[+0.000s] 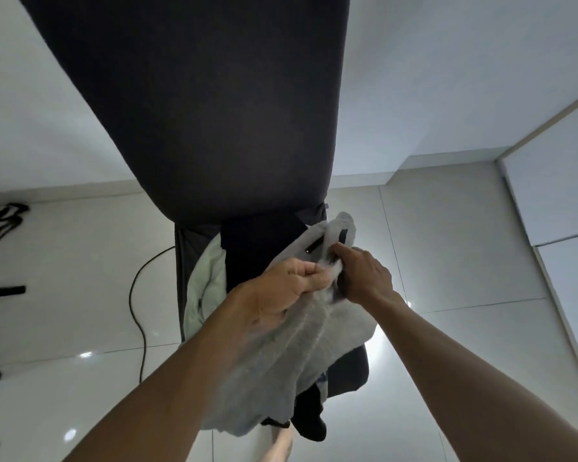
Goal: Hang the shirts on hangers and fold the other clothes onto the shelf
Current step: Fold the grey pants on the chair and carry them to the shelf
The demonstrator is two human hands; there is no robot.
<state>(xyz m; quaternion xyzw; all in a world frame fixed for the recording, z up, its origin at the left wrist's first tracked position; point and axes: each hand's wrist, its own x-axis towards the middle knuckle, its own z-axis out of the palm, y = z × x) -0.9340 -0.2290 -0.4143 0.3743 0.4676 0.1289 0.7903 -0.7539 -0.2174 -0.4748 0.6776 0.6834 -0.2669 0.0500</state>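
Glossy pale floor tiles [447, 248] and white walls fill the frame; at centre one grey garment [301, 345] hangs over one dark chair [194, 105], pinched by curled fingers of left hand [281, 288] and right hand [364, 275]

1. No text, brand, number or sign is showing legibly anywhere in the view.
2. A small dark rectangular tab [314, 245] is sitting on the grey garment [301, 328], just above the fingers [309, 273] of the left hand [281, 291] and just left of the fingers [339, 253] of the right hand [364, 275]; it is looking like a label, but it is too small and blurred for any lettering to be made out.
3. The grey cloth bunched between both sets of fingers is showing seams only, no print.
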